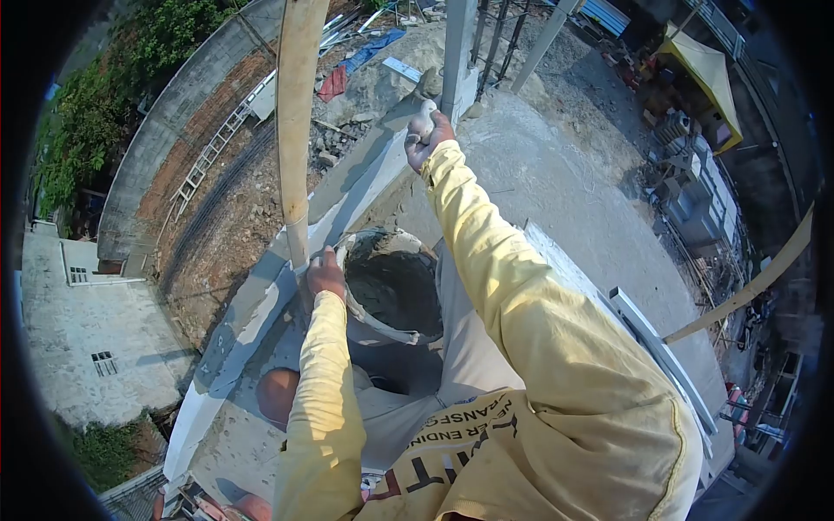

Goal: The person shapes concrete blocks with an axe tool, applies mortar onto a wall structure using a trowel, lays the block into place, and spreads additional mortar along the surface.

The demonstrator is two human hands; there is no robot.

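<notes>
My right hand (pixel 428 146) reaches forward to the foot of a grey upright post. Its fingers are closed around a rounded off-white thing (pixel 423 122), whose kind I cannot make out. A bucket (pixel 380 328) crusted with mortar stands between my legs, with wet grey mortar (pixel 395 291) inside. At the bucket's left rim is my left hand (pixel 327 276), fingers curled, seemingly gripping the rim. Close beside that hand rises a bamboo pole (pixel 296 130). How far its fingers go over the rim is hidden.
A narrow concrete ledge (pixel 233 347) runs along my left, with a drop to rubble and a ladder (pixel 213 156) below. Vertical steel bars (pixel 492 43) stand beside the post. Metal channels (pixel 660 352) lie right, near another bamboo pole (pixel 747 291). A yellow canopy (pixel 705 74) stands far right.
</notes>
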